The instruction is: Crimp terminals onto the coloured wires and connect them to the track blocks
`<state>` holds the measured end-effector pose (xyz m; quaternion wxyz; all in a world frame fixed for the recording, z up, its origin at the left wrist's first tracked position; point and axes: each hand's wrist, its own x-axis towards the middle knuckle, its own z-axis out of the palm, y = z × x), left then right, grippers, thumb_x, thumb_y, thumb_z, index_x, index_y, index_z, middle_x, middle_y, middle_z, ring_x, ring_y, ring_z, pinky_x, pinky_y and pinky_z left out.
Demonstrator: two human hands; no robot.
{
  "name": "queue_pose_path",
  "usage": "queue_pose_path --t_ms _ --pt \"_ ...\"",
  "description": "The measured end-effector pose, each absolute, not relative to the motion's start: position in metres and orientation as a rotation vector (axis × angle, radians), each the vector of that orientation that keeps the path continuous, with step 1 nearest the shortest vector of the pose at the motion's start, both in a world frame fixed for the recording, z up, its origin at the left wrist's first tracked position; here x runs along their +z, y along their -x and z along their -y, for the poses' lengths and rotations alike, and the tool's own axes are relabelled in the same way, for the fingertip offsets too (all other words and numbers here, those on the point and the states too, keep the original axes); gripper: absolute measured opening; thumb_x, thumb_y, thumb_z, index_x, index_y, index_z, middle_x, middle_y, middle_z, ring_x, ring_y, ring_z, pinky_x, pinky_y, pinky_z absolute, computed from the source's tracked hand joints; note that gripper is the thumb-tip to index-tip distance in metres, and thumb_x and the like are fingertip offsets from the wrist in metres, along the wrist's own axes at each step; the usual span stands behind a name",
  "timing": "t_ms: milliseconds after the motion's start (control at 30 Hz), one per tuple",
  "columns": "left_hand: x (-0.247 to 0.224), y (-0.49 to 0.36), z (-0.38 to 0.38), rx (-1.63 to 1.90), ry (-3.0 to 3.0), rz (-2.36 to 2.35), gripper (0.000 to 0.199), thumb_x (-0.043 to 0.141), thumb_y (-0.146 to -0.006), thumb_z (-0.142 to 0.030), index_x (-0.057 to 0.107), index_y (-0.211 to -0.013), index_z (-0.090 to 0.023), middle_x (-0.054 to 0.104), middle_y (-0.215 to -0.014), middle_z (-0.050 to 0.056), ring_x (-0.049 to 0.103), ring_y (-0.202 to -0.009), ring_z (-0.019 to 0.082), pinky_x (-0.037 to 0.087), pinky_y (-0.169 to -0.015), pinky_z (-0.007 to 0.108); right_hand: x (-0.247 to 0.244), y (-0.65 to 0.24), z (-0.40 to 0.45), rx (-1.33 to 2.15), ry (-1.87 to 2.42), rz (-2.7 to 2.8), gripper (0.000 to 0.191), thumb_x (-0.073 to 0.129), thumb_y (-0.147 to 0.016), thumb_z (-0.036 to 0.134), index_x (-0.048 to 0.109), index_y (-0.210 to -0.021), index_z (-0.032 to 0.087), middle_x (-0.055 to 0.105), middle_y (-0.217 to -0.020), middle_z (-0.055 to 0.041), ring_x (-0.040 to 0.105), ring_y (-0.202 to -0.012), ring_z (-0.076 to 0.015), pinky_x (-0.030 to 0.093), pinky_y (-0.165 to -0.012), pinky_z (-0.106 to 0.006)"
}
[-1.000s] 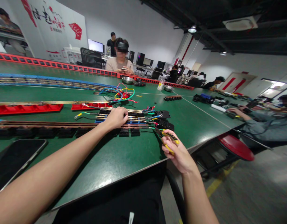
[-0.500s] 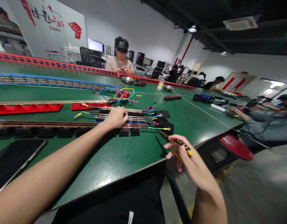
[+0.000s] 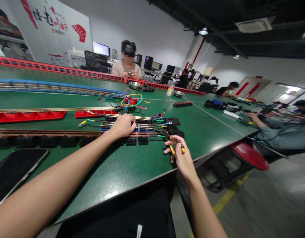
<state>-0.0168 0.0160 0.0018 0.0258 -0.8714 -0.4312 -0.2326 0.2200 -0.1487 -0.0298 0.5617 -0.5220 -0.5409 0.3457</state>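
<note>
My left hand (image 3: 124, 125), its fingers curled, rests on a row of metal rods in blue and black holders (image 3: 145, 126); what its fingertips grip, if anything, is hidden. In my right hand (image 3: 178, 152) is a pair of pliers with yellow and black handles (image 3: 177, 141). The pliers' tip is beside the wire ends at the right end of the rods. A blue wire with a ring terminal (image 3: 167, 123) sticks out there. On the rods' left side, a green wire with a yellow sleeve (image 3: 84, 122) ends in another ring.
A black phone (image 3: 17, 168) lies at the front left of the green table (image 3: 132, 168). Red holders (image 3: 28, 115) and a blue rail (image 3: 50, 86) stretch leftward. Tangled wires (image 3: 130, 100), metal bowls (image 3: 135, 85) and a bottle (image 3: 170, 90) stand further back. A person (image 3: 127, 66) sits opposite.
My right hand has moved left and up with the pliers, bringing their tip to the wire ends. My left hand stays in place on the rods.
</note>
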Motion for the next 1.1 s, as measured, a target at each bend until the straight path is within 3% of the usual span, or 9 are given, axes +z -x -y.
queue_pose_path --t_ms 200,433,633,800,967,1100 --pt "0.002 0.017 -0.016 -0.706 2.685 1.343 0.023 0.045 -0.081 -0.023 0.067 -0.078 -0.017 0.07 -0.09 0.011 0.063 -0.086 0.025 0.047 -0.081 0.036 -0.035 -0.219 0.145 0.834 1.17 1.286 0.046 0.039 -0.095 0.061 0.044 -0.126 0.027 0.062 -0.106 -0.0061 0.06 -0.068 -0.0116 0.033 -0.04 -0.017" --pt "0.002 0.016 -0.016 -0.711 2.682 1.337 0.024 0.043 -0.083 -0.022 0.066 -0.078 -0.016 0.07 -0.091 0.011 0.063 -0.087 0.025 0.046 -0.081 0.035 -0.033 -0.225 0.143 1.013 1.033 1.182 0.049 0.031 -0.094 0.066 0.047 -0.123 0.029 0.059 -0.102 -0.0044 0.052 -0.065 -0.0126 0.027 -0.041 -0.019" --pt "0.002 0.016 -0.016 -0.672 2.67 1.359 0.024 0.044 -0.083 -0.022 0.066 -0.078 -0.016 0.07 -0.091 0.01 0.063 -0.086 0.024 0.046 -0.079 0.034 -0.03 -0.226 0.143 1.025 1.096 1.092 0.041 0.049 -0.09 0.053 0.057 -0.119 0.026 0.06 -0.094 -0.0041 0.046 -0.06 -0.0115 0.022 -0.041 -0.019" --pt "0.001 0.017 -0.018 -0.676 2.677 1.367 0.024 0.044 -0.084 -0.023 0.067 -0.081 -0.016 0.07 -0.092 0.01 0.063 -0.089 0.025 0.046 -0.082 0.034 -0.032 -0.229 0.142 1.003 1.134 1.112 0.045 0.062 -0.083 0.044 0.062 -0.121 0.021 0.059 -0.081 -0.0027 0.038 -0.056 -0.0095 0.016 -0.043 -0.02" --pt "0.001 0.016 -0.018 -0.675 2.679 1.379 0.024 0.045 -0.083 -0.023 0.068 -0.082 -0.016 0.071 -0.093 0.01 0.063 -0.089 0.025 0.046 -0.082 0.035 -0.039 -0.232 0.142 0.941 1.163 1.163 0.047 0.062 -0.084 0.04 0.063 -0.126 0.018 0.043 -0.06 0.0047 0.025 -0.051 -0.008 0.016 -0.046 -0.022" --pt "0.001 0.016 -0.018 -0.683 2.683 1.381 0.025 0.045 -0.083 -0.023 0.068 -0.082 -0.016 0.071 -0.093 0.01 0.064 -0.089 0.026 0.046 -0.081 0.035 -0.04 -0.233 0.143 0.851 1.213 1.257 0.046 0.064 -0.083 0.039 0.066 -0.123 0.017 0.031 -0.058 0.0063 0.023 -0.053 -0.0085 0.019 -0.049 -0.023"
